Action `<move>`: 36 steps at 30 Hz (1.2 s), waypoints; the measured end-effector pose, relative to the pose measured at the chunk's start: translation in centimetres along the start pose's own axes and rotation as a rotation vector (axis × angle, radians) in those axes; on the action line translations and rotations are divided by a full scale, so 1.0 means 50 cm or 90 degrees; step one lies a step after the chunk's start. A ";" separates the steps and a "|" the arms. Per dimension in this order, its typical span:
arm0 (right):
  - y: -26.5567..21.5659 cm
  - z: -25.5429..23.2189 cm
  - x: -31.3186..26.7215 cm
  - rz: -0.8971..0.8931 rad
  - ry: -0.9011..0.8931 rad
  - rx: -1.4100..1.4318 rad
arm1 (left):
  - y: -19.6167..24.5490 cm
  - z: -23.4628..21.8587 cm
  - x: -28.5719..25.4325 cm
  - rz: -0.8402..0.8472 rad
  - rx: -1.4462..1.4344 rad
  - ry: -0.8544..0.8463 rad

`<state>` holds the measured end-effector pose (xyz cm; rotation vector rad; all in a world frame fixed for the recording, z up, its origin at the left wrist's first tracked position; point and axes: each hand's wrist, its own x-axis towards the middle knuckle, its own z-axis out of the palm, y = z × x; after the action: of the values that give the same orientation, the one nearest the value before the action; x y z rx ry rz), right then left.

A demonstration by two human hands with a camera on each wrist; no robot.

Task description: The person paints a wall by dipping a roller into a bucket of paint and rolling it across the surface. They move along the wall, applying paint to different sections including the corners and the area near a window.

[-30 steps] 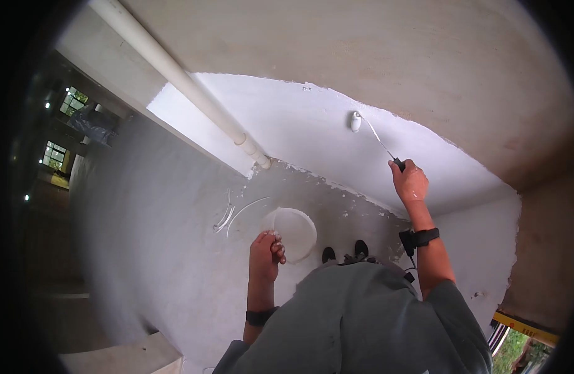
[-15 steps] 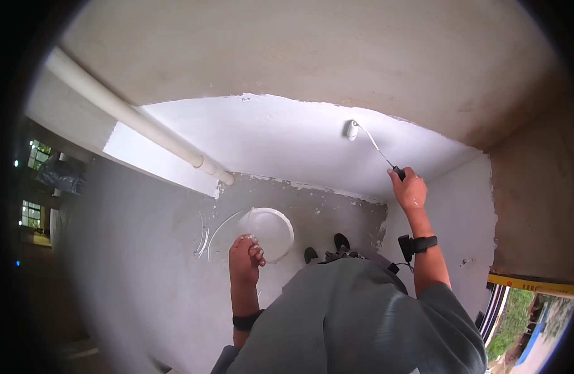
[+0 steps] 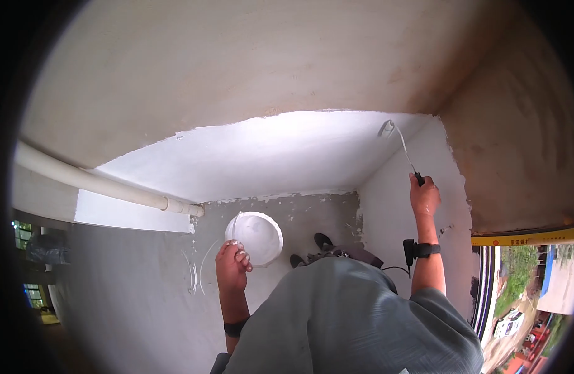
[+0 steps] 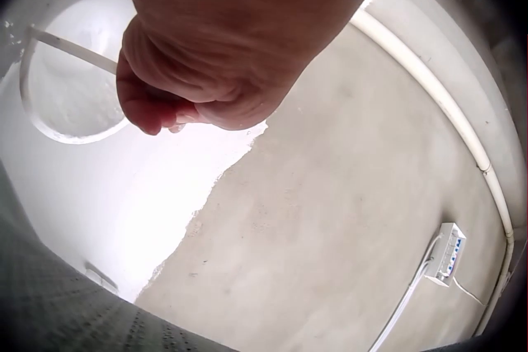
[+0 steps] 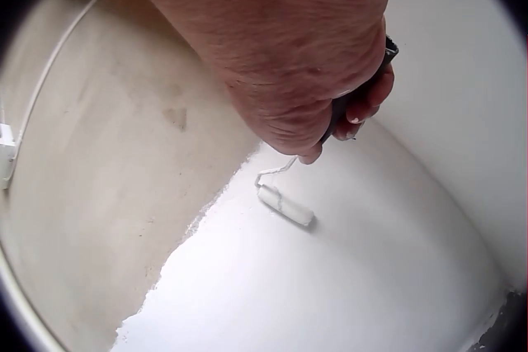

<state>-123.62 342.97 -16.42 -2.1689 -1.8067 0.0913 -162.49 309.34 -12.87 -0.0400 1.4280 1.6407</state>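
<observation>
Gripping: R hand [image 3: 426, 198] round roller hdl [image 3: 419, 179], L hand [image 3: 232, 268] round bucket hdl [image 4: 76, 49]

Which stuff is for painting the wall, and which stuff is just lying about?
For painting:
roller, in the right hand
bucket, hanging by its handle from the left hand
white wall

Not being used:
thin white strips, seemingly on the floor
pipe
white box with wires

Half-white wall [image 3: 237, 149], grey floor [image 3: 137, 274]
</observation>
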 end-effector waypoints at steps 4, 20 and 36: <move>0.029 0.005 0.005 0.086 0.035 0.030 | 0.007 0.006 0.006 0.001 0.012 -0.004; -0.051 0.053 -0.037 0.153 -0.223 0.767 | 0.000 -0.032 -0.002 0.017 0.003 -0.044; -0.120 0.055 -0.089 0.118 -0.280 0.821 | -0.002 -0.034 -0.026 0.009 -0.008 0.011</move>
<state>-130.88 340.10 -18.00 -1.3390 -1.0826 1.4094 -162.59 307.19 -12.76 -0.0514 1.4344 1.6651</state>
